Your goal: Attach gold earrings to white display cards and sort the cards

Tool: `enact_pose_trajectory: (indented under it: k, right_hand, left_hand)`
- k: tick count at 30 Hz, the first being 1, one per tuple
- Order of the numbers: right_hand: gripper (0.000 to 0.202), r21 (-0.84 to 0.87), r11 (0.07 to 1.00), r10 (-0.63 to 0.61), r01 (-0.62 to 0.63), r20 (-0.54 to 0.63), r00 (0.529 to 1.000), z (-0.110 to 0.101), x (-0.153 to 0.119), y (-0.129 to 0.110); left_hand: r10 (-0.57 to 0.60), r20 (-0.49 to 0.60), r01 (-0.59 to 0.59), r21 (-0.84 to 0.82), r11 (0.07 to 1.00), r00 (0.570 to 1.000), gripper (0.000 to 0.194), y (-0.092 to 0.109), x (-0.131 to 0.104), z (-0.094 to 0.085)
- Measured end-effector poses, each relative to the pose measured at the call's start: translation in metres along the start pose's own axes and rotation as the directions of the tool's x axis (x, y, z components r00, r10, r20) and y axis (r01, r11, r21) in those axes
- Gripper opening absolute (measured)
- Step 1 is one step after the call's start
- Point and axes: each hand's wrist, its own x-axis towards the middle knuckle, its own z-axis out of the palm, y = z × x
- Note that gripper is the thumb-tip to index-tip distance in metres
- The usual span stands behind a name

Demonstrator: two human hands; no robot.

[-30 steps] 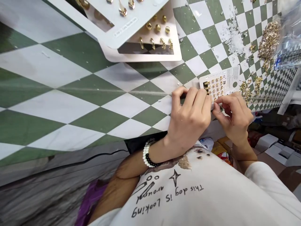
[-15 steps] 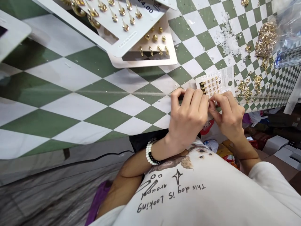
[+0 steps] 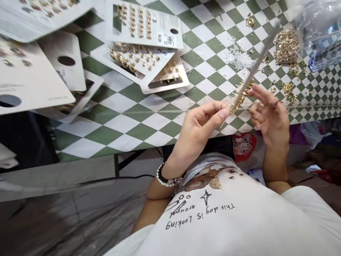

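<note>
My left hand (image 3: 204, 122), with beaded bracelets at the wrist, pinches the lower end of an earring card (image 3: 252, 72) between thumb and fingers. The card stands tilted and nearly edge-on above the table. Thin posts stick out on its left side, and gold earring parts line its right side. Just right of the card is my right hand (image 3: 273, 112), its fingers apart and somewhat blurred. I cannot make out anything in it. The printed face of the held card is hidden at this angle.
Filled earring cards (image 3: 145, 26) overlap at the upper left of the checkered table (image 3: 125, 137). Tiny clear pieces (image 3: 237, 55) lie in a heap behind the held card. To the right are a bag of gold pieces (image 3: 287, 46), loose gold parts (image 3: 289, 90) and clear plastic (image 3: 325, 42).
The card has been lifted from the table and turned on edge in my left hand. My right hand has come away from it and opened. The view has shifted, showing more cards at left.
</note>
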Motion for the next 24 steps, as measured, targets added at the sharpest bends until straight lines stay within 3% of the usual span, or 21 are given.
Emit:
enact_pose_trajectory:
  k: [2,5,8,11,15,19,21,24]
  right_hand:
    - [0.04,0.095,0.987,0.115,-0.128,0.131,0.985,0.008,0.004,0.0]
    - [0.043,0.128,0.985,0.098,-0.113,0.119,0.988,0.018,0.009,0.002]
    - [0.047,-0.023,1.0,-0.013,0.014,0.012,1.0,0.021,0.008,0.007]
    - [0.043,-0.261,0.961,-0.118,0.096,-0.07,0.991,0.014,0.003,0.014]
    - [0.039,-0.379,0.901,-0.251,0.213,-0.054,0.966,-0.019,-0.002,0.018]
    - [0.022,-0.48,0.835,-0.423,0.27,-0.246,0.872,-0.071,-0.005,0.009]
    - [0.009,-0.578,0.785,-0.394,0.225,-0.184,0.9,-0.088,-0.007,0.005]
    - [0.005,-0.674,0.714,-0.253,0.191,0.006,0.967,-0.092,-0.006,0.005]
  left_hand:
    - [-0.12,0.096,0.134,-0.16,0.978,0.988,0.029,0.002,0.005,0.002]
    - [-0.202,0.145,0.228,-0.195,0.954,0.969,0.029,0.0,0.011,0.005]
    - [-0.139,0.029,0.14,-0.06,0.988,0.99,0.028,-0.003,0.014,0.005]
    - [0.071,-0.106,-0.056,0.14,0.989,0.992,0.038,-0.006,0.017,0.008]
    - [0.209,-0.136,-0.154,0.332,0.931,0.968,0.03,-0.008,0.018,0.014]
    - [0.273,-0.293,-0.16,0.356,0.921,0.916,0.023,-0.005,0.019,0.013]
    - [0.297,-0.352,-0.176,0.336,0.925,0.888,0.028,-0.004,0.02,0.011]
    - [0.271,-0.369,-0.151,0.323,0.934,0.889,0.031,-0.004,0.022,0.012]
